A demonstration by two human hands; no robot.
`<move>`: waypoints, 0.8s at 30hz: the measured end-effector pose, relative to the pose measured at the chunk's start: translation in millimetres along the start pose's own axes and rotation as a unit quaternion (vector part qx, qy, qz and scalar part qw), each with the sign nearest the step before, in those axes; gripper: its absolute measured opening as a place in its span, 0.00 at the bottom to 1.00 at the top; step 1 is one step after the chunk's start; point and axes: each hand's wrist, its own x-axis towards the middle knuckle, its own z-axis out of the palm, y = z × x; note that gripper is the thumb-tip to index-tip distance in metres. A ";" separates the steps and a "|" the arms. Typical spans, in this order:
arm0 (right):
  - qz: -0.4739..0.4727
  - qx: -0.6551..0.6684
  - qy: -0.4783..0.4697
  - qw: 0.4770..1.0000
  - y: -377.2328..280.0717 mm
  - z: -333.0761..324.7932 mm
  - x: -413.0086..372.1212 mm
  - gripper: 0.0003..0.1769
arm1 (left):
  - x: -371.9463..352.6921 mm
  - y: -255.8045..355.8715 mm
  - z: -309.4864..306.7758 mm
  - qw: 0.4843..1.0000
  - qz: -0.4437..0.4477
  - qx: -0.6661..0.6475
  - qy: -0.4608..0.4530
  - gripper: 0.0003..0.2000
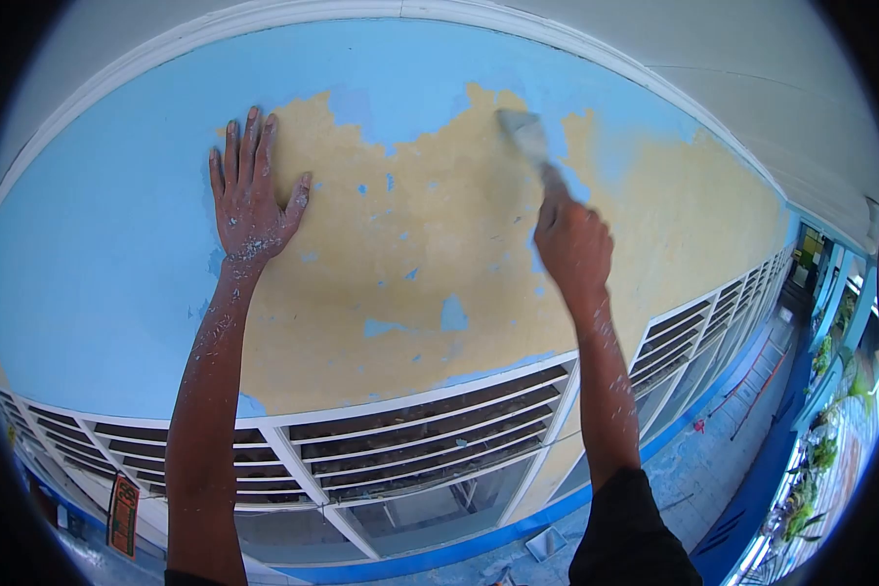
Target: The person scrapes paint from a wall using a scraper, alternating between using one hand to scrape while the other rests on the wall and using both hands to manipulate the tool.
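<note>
My left hand (252, 195) lies flat against the wall with its fingers spread, at the border between blue paint and bare yellow. Paint flecks cling to its wrist and forearm. In my right hand (574, 244) is a scraper (525, 137), gripped by its handle, its wide blade touching or very near the wall by the ragged upper edge of the blue paint (410, 78). The blade is slightly blurred. Across the middle, the yellow patch (361, 254) carries several small leftover blue scraps.
Below the wall runs a row of white louvred windows (430, 430). A white moulding (400, 10) borders the ceiling. Far below on the right, a ladder (757, 386) lies on the walkway floor beside a blue parapet and plants (801, 498). A sign (123, 515) hangs lower left.
</note>
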 end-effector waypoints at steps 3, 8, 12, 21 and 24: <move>0.027 -0.005 0.037 0.999 19.8 5.1 55.1 0.18 | 0.3 0.6 -1.5 1.000 0.003 -0.003 -0.001 0.39; 0.018 -0.022 0.008 1.000 15.3 -3.8 30.5 0.20 | -2.1 1.7 1.6 1.000 -0.004 0.007 -0.004 0.39; 0.012 -0.006 0.020 1.000 5.2 -6.0 30.8 0.20 | -1.0 3.6 3.4 1.000 -0.010 0.013 -0.003 0.39; 0.017 -0.011 -0.004 1.000 -23.6 -7.6 27.1 0.21 | 0.9 3.1 3.5 1.000 -0.013 0.007 0.000 0.39; 0.017 -0.011 0.012 1.000 -14.9 -10.0 54.8 0.20 | -2.4 1.8 1.5 1.000 -0.010 0.012 -0.005 0.38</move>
